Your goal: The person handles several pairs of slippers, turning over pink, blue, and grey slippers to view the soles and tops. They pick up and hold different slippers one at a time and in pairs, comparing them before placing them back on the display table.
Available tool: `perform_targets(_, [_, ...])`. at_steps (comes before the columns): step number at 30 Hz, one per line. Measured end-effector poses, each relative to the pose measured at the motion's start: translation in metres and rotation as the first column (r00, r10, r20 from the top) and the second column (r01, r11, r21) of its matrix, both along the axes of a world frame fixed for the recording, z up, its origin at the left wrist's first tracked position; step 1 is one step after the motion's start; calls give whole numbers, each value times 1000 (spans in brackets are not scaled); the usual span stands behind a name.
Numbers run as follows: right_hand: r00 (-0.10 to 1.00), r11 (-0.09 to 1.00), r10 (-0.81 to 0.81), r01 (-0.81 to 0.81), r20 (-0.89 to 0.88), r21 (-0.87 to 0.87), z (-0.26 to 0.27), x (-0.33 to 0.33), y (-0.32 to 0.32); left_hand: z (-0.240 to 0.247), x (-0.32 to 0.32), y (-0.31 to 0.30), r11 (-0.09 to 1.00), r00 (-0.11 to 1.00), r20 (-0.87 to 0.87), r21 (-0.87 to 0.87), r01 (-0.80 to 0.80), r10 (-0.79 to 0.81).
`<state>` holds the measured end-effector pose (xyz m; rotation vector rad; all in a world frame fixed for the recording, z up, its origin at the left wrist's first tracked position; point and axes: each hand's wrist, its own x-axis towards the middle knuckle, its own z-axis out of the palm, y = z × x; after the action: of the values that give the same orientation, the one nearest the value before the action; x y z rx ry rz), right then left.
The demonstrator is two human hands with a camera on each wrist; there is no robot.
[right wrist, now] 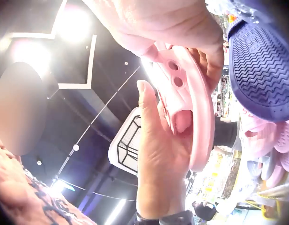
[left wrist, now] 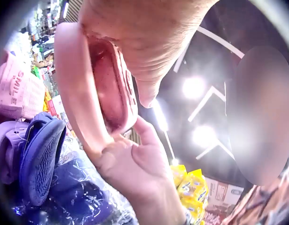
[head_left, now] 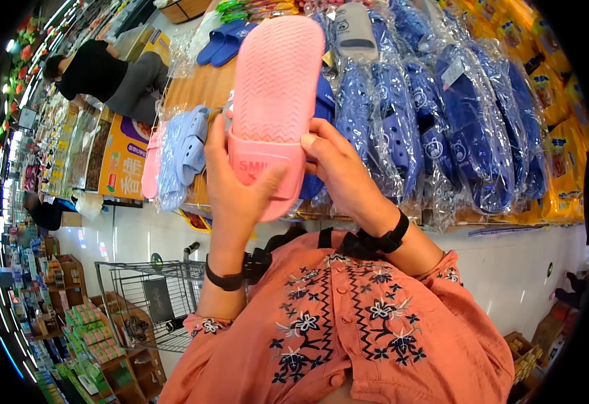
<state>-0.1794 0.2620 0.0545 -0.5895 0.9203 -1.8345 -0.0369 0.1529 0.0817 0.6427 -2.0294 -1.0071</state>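
Note:
In the head view a single pink slide slipper [head_left: 278,81] is held up with its sole end away from me and the word SMILE on its strap. My left hand [head_left: 237,195] grips its left side, the thumb lying over the strap. On the opposite edge, my right hand [head_left: 341,168] pinches the slipper beside the strap. The left wrist view shows the slipper [left wrist: 74,79] from the side, its foot opening between both hands. Round holes mark the side of the strap in the right wrist view, where the right hand [right wrist: 168,23] holds from above.
Behind the slipper stands a display table [head_left: 193,87] with blue slippers [head_left: 224,44] and light blue bagged ones [head_left: 187,151]. Many plastic-wrapped blue slippers [head_left: 476,128] lie on the right, beside yellow packages [head_left: 564,155]. A shopping cart [head_left: 153,296] is at lower left; a person [head_left: 99,74] bends beyond it.

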Motion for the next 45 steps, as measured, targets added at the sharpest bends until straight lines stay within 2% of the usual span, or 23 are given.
perform_targets(1, [998, 999, 53, -53, -15, 10, -9, -2, -3, -1, 3, -2, 968, 994, -103, 244, 54, -30])
perform_targets(4, [989, 991, 133, -132, -64, 18, -19, 7, -8, -4, 18, -16, 898, 991, -55, 420, 131, -118])
perform_targets(5, [986, 990, 144, -143, -85, 17, -18, 12, -12, -6, 23, -16, 876, 990, -126, 468, 114, -62])
perform_targets(8, [976, 991, 133, -131, -173, 21, -11, 28, -14, -2, 40, -29, 857, 981, -187, 513, 50, 54])
perform_targets(12, [946, 979, 202, -193, -253, 60, -16, 22, -8, -1, 46, -64, 938, 960, -159, 299, -175, 229])
perform_targets(13, [949, 976, 218, -212, -227, 49, -16, 20, -6, 4, 46, -70, 952, 966, -60, 193, -237, 253])
perform_targets(16, [953, 974, 226, -224, -200, 31, -19, 17, -2, 11, 33, -79, 960, 952, 123, -30, -279, 280])
perform_targets(19, [949, 983, 184, -179, -256, 43, -26, 17, 0, -9, 6, -89, 993, 989, 81, 1, -122, 121])
perform_targets(22, [945, 984, 176, -158, -275, 87, -15, 12, 7, -28, -24, -96, 993, 998, 67, 112, -27, 19])
perform_targets(24, [940, 981, 175, -142, -294, 129, -13, 9, 11, -58, -37, -116, 992, 967, 252, -126, 9, 23])
perform_targets(26, [947, 976, 187, -150, -260, 159, -16, 9, 13, -84, -47, -122, 959, 938, 342, -281, 49, 52])
perform_targets(27, [951, 973, 193, -154, -243, 170, -16, 9, 13, -83, -48, -120, 946, 928, 352, -325, 1, 120])
perform_targets(29, [954, 976, 180, -143, -238, 167, -17, 9, 13, -82, -49, -126, 979, 945, 328, -198, 50, 18])
perform_targets(31, [957, 976, 187, -155, -224, 152, -19, 13, 13, -72, -39, -119, 990, 957, 291, -129, 56, -16])
perform_targets(33, [960, 979, 191, -171, -206, 111, -24, 16, 7, -58, -33, -108, 990, 969, 245, -137, 31, 4])
perform_targets(36, [955, 973, 216, -192, -205, 132, -21, 17, 2, -62, -11, -123, 968, 964, 210, -223, -117, 165])
perform_targets(40, [951, 970, 230, -206, -205, 133, -19, 21, -15, -82, 53, -198, 953, 937, 173, -78, -293, 302])
perform_targets(43, [947, 966, 232, -197, -223, 170, -8, 28, -30, -96, 111, -251, 922, 808, 455, -89, -377, 374])
perform_targets(45, [948, 960, 238, -198, -212, 196, -6, 32, -40, -114, 129, -267, 927, 781, 511, -100, -361, 359])
